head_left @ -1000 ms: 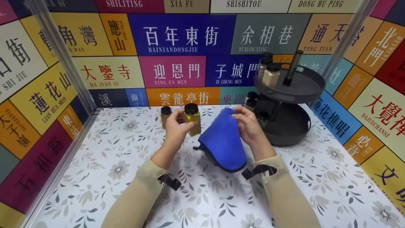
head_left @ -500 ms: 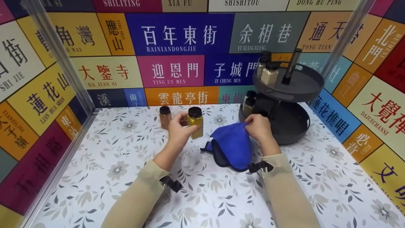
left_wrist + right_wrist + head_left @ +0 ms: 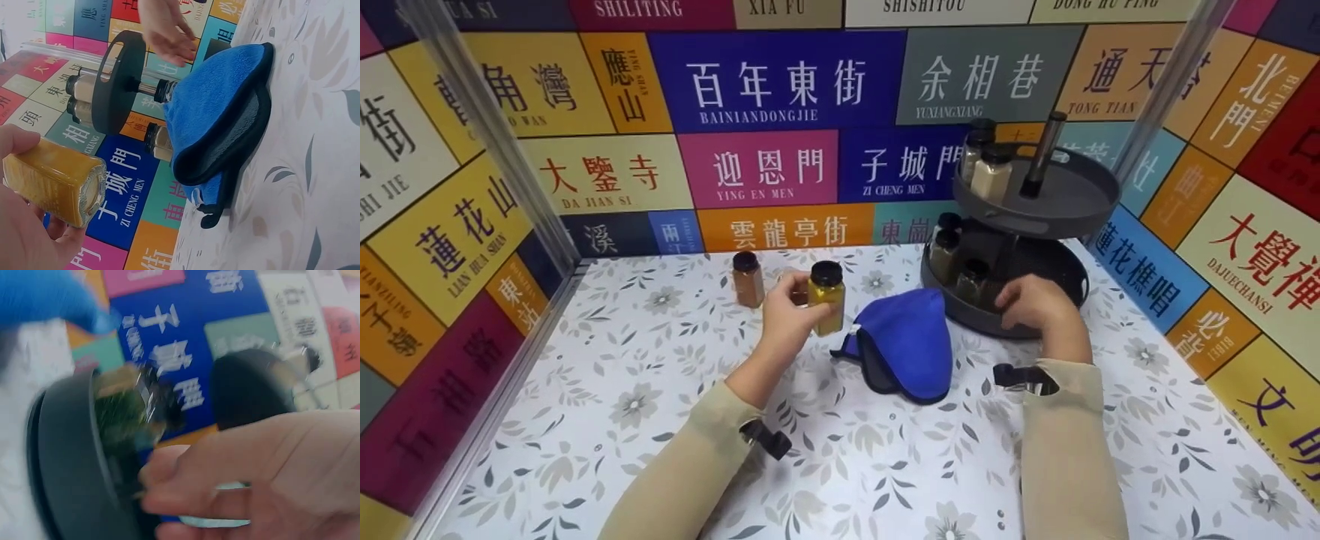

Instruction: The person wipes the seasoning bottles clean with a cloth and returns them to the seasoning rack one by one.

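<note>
My left hand (image 3: pixel 784 319) grips a square glass jar (image 3: pixel 829 304) with a black lid and yellow contents, held above the table. In the left wrist view the jar (image 3: pixel 56 180) tilts, its glass base facing the camera. Between my hands a blue cloth (image 3: pixel 911 341) with black edging stands in a folded peak on the table, touched by neither hand. My right hand (image 3: pixel 1044 304), fingers loosely curled and holding nothing, is at the front rim of the lower tray (image 3: pixel 986 319) of a dark two-tier rack. Whether it touches the rim I cannot tell.
Several black-lidded jars stand on the rack: pale ones (image 3: pixel 991 178) in the upper tray (image 3: pixel 1069 221), darker ones (image 3: pixel 971 281) in the lower. A jar with brown contents (image 3: pixel 748 283) stands left of my left hand. Sign-printed walls enclose the floral tabletop (image 3: pixel 637 405).
My right hand has lowered the blue cloth onto the table, let go of it and moved right to the rack. My left hand has shifted slightly right and nearer with the jar.
</note>
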{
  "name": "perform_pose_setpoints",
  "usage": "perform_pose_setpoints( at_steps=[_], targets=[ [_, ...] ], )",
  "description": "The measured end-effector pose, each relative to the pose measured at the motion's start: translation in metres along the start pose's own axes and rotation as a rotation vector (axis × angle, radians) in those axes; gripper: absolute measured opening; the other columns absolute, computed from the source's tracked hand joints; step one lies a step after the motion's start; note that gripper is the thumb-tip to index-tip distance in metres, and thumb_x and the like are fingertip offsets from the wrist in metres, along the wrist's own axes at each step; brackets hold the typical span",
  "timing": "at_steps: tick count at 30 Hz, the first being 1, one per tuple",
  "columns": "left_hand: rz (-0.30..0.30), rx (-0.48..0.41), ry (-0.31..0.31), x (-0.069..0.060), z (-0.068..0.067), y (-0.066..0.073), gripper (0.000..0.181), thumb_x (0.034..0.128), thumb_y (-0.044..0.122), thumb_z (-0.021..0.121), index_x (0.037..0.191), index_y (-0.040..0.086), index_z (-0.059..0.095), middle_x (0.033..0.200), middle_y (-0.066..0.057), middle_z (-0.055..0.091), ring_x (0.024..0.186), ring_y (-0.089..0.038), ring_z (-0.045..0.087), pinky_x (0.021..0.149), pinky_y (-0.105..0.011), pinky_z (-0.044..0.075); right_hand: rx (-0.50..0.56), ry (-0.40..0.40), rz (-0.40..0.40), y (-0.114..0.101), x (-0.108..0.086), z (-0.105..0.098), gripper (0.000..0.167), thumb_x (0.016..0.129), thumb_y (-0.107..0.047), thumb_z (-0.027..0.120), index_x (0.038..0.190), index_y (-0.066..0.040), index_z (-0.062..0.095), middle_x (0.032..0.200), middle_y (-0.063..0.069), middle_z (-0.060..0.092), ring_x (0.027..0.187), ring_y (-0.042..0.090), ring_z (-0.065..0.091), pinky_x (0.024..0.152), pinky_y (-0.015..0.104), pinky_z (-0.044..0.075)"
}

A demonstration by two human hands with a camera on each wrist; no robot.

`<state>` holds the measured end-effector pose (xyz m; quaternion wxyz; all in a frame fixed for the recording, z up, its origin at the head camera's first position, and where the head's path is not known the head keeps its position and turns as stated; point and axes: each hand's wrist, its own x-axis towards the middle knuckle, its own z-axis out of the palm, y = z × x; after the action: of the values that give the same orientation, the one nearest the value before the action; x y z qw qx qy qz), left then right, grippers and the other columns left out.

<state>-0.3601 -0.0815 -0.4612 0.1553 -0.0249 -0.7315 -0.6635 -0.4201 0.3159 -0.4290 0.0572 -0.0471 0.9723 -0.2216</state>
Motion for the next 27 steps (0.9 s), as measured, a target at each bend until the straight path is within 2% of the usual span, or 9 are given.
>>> perform_pose_setpoints(
  at_steps=[3, 7, 11, 15, 20, 23, 27],
  targets=[
    [0.000, 0.009, -0.006, 0.000, 0.001, -0.003, 0.045, 0.0714, 0.004, 0.084, 0.115, 0.002, 0.072, 0.108, -0.013, 0.072, 0.100, -0.027, 0.070, 0.095, -0.039, 0.059, -0.036, -0.038, 0.017, 0.009, 0.005, 0.005, 0.029, 0.073, -0.010, 0.083, 0.102, -0.007, 0.080, 0.120, 0.023, 0.073, 0.105, 0.039, 0.062, 0.096, 0.054, 0.052],
    [0.006, 0.015, -0.017, 0.000, 0.003, -0.006, 0.045, 0.0712, 0.004, 0.085, 0.114, 0.002, 0.072, 0.108, -0.013, 0.073, 0.098, -0.025, 0.069, 0.093, -0.036, 0.058, -0.053, 0.034, 0.020, 0.012, 0.011, 0.013, 0.019, 0.071, -0.010, 0.082, 0.090, -0.009, 0.081, 0.101, 0.018, 0.077, 0.097, 0.038, 0.065, 0.090, 0.051, 0.052],
    [0.009, 0.011, -0.029, -0.001, 0.005, -0.007, 0.044, 0.0702, 0.004, 0.086, 0.113, 0.003, 0.073, 0.106, -0.012, 0.074, 0.096, -0.022, 0.068, 0.090, -0.033, 0.056, -0.030, 0.100, 0.002, 0.010, 0.017, 0.022, 0.012, 0.073, -0.010, 0.082, 0.085, -0.008, 0.081, 0.084, 0.011, 0.076, 0.092, 0.038, 0.066, 0.088, 0.051, 0.052],
    [0.005, 0.019, -0.050, -0.001, 0.007, -0.009, 0.044, 0.0697, 0.004, 0.085, 0.112, 0.003, 0.073, 0.104, -0.011, 0.074, 0.095, -0.021, 0.068, 0.089, -0.031, 0.056, 0.013, 0.155, -0.055, 0.005, 0.025, 0.034, 0.007, 0.077, -0.009, 0.081, 0.083, -0.007, 0.081, 0.088, 0.011, 0.078, 0.093, 0.038, 0.067, 0.089, 0.051, 0.052],
    [0.001, 0.025, -0.070, -0.002, 0.008, -0.013, 0.044, 0.0709, 0.005, 0.085, 0.113, 0.003, 0.072, 0.104, -0.011, 0.074, 0.097, -0.022, 0.068, 0.090, -0.033, 0.056, 0.085, 0.163, -0.131, -0.001, 0.033, 0.046, 0.012, 0.082, -0.006, 0.076, 0.093, -0.004, 0.080, 0.092, 0.013, 0.079, 0.094, 0.035, 0.068, 0.088, 0.046, 0.051],
    [-0.011, 0.020, -0.076, -0.003, 0.009, -0.014, 0.044, 0.0715, 0.006, 0.085, 0.113, 0.004, 0.072, 0.104, -0.011, 0.074, 0.098, -0.022, 0.068, 0.090, -0.032, 0.055, 0.079, 0.142, -0.127, 0.003, 0.031, 0.043, 0.019, 0.079, -0.004, 0.075, 0.097, -0.004, 0.080, 0.095, 0.014, 0.079, 0.095, 0.035, 0.068, 0.089, 0.046, 0.050],
    [-0.006, 0.007, -0.065, -0.001, 0.009, -0.015, 0.043, 0.0714, 0.005, 0.084, 0.112, 0.003, 0.072, 0.102, -0.012, 0.074, 0.096, -0.022, 0.068, 0.088, -0.030, 0.055, 0.047, 0.103, -0.078, 0.015, 0.025, 0.036, 0.021, 0.075, -0.003, 0.077, 0.096, -0.004, 0.081, 0.102, 0.017, 0.079, 0.099, 0.037, 0.066, 0.093, 0.049, 0.051]
  ],
)
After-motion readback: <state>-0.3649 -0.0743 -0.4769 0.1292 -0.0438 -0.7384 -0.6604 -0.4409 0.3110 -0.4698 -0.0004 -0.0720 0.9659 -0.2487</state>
